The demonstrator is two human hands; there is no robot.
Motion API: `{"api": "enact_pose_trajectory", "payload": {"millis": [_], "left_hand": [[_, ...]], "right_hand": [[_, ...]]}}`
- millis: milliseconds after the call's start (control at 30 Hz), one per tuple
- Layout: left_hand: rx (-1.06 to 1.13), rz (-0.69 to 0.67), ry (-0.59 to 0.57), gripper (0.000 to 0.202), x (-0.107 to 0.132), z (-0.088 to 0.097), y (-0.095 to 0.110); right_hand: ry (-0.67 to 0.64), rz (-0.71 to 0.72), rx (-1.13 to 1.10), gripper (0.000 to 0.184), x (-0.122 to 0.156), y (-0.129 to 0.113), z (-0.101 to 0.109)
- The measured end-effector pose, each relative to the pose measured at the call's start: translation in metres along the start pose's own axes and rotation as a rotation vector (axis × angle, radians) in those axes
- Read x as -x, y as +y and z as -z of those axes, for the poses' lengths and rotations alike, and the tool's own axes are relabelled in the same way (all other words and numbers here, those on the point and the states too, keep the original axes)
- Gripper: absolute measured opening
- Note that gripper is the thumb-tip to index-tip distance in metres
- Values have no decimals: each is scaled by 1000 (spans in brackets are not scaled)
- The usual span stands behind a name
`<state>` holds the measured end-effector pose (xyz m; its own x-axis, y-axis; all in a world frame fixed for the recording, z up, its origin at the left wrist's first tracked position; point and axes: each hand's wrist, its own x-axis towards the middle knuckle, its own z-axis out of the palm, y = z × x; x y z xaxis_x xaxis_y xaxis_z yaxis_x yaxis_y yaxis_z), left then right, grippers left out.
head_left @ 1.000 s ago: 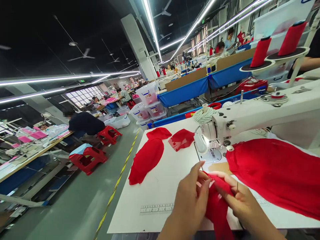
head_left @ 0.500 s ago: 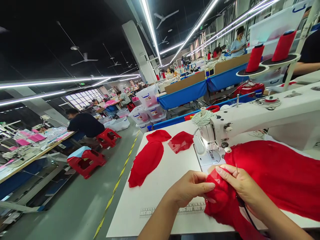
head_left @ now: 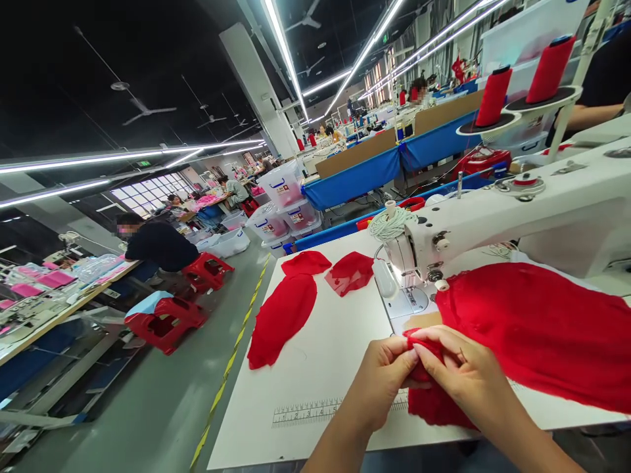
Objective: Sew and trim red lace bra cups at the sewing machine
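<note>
Matt, crumpled cloth [head_left: 434,406] bunches between the left hand [head_left: 384,374] and right hand [head_left: 463,369]. Beneath them, the tabletop [head_left: 340,341] looks smooth. Just beyond, the sewing machine [head_left: 483,220] has smooth, glossy casing and a shiny metal plate [head_left: 414,300]. Right of the hands lies matt, lightly creased fabric [head_left: 537,325]; far left, a glossy plastic stool [head_left: 185,307].

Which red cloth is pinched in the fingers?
The bunched piece before the sewing machine, gripped by the left hand and right hand; the other red pieces lie spread on the table.
</note>
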<state>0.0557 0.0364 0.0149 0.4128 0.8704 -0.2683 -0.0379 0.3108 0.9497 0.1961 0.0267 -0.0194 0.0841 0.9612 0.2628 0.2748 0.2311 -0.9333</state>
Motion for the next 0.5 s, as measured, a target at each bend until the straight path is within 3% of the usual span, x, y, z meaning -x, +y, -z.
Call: {"api": "enact_pose_trajectory", "payload": {"millis": [200,333,500], "left_hand": [[17,40,4,47,2,1,-1],[-40,-12,-36,44,3,1,-4],[17,39,11,44,2,3,-6]], "right_hand": [[-121,-114,-172,27,-7,-9,2],[-137,-157,-213,23,-9,-9,2],[-182,-181,-237,28,-10,-8,4]]}}
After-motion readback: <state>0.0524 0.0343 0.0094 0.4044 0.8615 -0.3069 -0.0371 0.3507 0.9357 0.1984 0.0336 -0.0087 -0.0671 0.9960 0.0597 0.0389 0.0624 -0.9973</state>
